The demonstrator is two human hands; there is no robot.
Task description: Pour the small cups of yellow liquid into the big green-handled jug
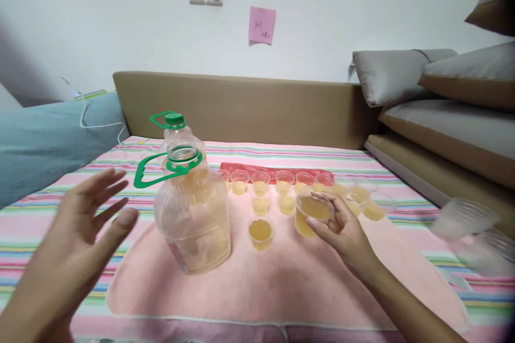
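My right hand point(341, 228) grips a clear plastic cup point(306, 222) filled with yellowish liquid, thumb on the near side and fingers round the far side. To the left, my left hand point(80, 236) is empty with its fingers spread, beside a large uncapped plastic jug point(195, 220) that has a green handle and some pale yellow liquid. Between the jug and the held cup, a filled cup point(260, 233) stands on the pink mat point(257, 295). Behind it are several more cups point(284, 182) of the same liquid, in rows.
A second jug point(175, 127) with a green cap stands behind the first. Red plastic packaging point(273, 173) lies beyond the cups. Stacked empty containers point(466, 220) are at the right, near piled cushions point(462, 123). A sofa backrest point(241, 110) closes off the back.
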